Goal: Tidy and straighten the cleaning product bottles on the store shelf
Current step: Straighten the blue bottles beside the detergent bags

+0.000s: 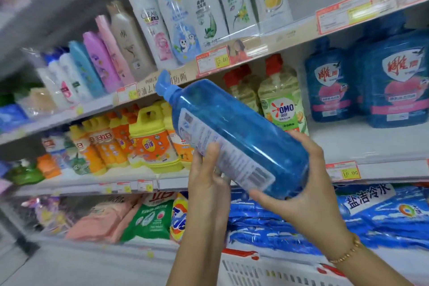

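A large blue bottle [234,132] with a blue cap lies tilted in the air before the shelf, cap pointing up and left, its white back label facing me. My left hand [206,183] holds it from below near the label, fingers curled up along its side. My right hand [304,183] grips its base, thumb under and fingers over the end. On the middle shelf [371,146] stand yellow OMO bottles [282,104] with red caps and big blue bottles [392,86] at the right, with a bare gap between them.
Yellow and orange detergent jugs [148,137] crowd the middle shelf's left. Shampoo bottles [148,37] line the upper shelf. Blue detergent bags [348,218] and other bags fill the bottom shelf. A white basket [274,271] with red trim sits below my arms.
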{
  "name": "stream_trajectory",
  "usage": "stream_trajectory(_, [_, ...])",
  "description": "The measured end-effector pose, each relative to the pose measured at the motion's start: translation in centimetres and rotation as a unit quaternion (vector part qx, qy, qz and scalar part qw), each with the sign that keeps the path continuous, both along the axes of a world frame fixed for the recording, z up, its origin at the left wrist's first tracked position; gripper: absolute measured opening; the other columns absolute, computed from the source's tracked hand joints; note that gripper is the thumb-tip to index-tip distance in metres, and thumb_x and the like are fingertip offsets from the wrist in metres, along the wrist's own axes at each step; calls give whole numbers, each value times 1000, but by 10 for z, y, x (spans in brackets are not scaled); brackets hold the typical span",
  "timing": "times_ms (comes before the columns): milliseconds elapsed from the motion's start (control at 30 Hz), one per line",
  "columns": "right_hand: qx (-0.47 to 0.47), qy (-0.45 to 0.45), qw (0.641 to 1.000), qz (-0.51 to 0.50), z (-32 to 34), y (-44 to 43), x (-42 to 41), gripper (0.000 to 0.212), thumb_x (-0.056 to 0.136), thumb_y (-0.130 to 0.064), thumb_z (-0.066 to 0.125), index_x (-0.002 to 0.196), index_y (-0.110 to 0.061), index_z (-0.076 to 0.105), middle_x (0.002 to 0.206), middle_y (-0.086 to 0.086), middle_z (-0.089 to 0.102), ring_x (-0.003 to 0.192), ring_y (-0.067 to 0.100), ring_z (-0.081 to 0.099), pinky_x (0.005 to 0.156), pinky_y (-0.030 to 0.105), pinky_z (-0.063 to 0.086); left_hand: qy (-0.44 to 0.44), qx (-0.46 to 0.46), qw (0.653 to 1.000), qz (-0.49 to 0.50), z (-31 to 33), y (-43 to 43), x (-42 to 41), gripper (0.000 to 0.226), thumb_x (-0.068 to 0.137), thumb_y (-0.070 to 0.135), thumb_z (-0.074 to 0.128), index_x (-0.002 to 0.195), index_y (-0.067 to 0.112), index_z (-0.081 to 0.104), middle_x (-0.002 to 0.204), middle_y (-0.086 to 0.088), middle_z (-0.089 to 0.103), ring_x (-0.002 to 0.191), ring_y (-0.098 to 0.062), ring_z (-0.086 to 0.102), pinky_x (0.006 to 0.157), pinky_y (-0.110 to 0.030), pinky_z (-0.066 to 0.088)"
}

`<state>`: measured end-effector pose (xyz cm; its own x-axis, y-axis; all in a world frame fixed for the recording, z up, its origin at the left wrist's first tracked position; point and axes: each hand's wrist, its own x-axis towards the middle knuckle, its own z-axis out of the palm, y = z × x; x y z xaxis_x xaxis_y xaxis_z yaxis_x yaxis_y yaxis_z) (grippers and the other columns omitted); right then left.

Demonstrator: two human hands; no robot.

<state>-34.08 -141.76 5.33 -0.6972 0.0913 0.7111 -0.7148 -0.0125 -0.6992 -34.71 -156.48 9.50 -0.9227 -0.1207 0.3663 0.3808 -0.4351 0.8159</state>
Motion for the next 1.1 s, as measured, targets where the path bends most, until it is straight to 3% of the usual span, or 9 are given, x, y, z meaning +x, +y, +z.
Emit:
stream_trajectory(100, [-155, -97, 961, 206, 5, 16, -9, 81, 43, -36, 90, 116, -42, 55, 116, -10, 64, 106, 10, 63, 78, 21, 54, -10, 50, 998, -21, 4, -12, -7, 106, 39, 58, 91, 131, 17, 56, 136, -11, 57, 123, -27, 55, 104, -47, 44])
stream_trajectory(233, [-295, -297, 823, 384, -6, 12, -11, 83, 29, -46, 92, 108, -24, 72, 115, 8, 69, 98, 22, 69, 76, 41, 59, -21, 46, 993, -103, 3, -17, -8, 85, 38, 51, 93, 112, 15, 71, 120, -10, 67, 107, -22, 66, 85, -38, 57])
stream_trajectory(367, [-358, -378, 699, 490, -2, 1, 9, 62, 46, -39, 91, 101, -17, 75, 118, 13, 66, 103, 31, 66, 82, 52, 54, -10, 26, 988, -154, 2, -33, -6, 71, 30, 45, 96, 93, 17, 78, 104, -5, 74, 95, -19, 71, 70, -35, 59])
stream_trajectory(467, [-359, -402, 652, 534, 8, 0, 22, 56, 66, -45, 76, 111, -12, 70, 122, 18, 63, 105, 37, 64, 82, 53, 54, 8, -37, 990, -136, 9, -36, -4, 65, 40, 53, 90, 97, 24, 78, 105, 0, 74, 97, -16, 70, 72, -33, 58])
stream_trajectory(633, [-311, -472, 661, 494, 25, 1, 27, 62, 68, -49, 68, 115, -10, 63, 104, 22, 69, 86, 39, 69, 63, 51, 57, -79, -14, 993, -87, 11, -29, -1, 77, 56, 62, 74, 118, 18, 65, 112, -3, 71, 101, -20, 69, 79, -37, 58])
stream_trajectory(733, [-279, -486, 707, 431, 29, 4, 26, 50, 78, -48, 59, 102, -4, 63, 75, 19, 72, 59, 31, 70, 42, 36, 54, -143, 27, 986, -77, 10, -29, -1, 53, 66, 57, 59, 91, 14, 77, 100, -4, 74, 91, -21, 72, 93, -42, 52])
stream_trajectory(833, [-255, -496, 704, 440, 27, 14, 35, 63, 69, -51, 67, 115, -8, 62, 96, 22, 71, 82, 38, 70, 64, 48, 59, -147, 31, 982, -113, 13, -26, 1, 48, 50, 56, 76, 73, 13, 79, 96, -5, 75, 89, -22, 73, 86, -47, 54])
stream_trajectory(933, [-235, -491, 707, 451, 25, 36, 50, 59, 75, -53, 65, 121, -16, 60, 113, 18, 67, 100, 39, 66, 84, 54, 53, -166, 51, 979, -105, 14, -13, 3, 57, 74, 66, 58, 64, 13, 78, 88, -5, 76, 78, -22, 74, 73, -51, 54])
stream_trajectory(1100, [-182, -501, 732, 424, 18, 89, 65, 58, 75, -43, 70, 125, -15, 59, 127, 18, 59, 107, 42, 61, 90, 58, 48, -190, 8, 969, -156, 10, 24, 12, 42, 70, 57, 65, 72, 17, 78, 90, -3, 76, 77, -20, 74, 53, -40, 59])
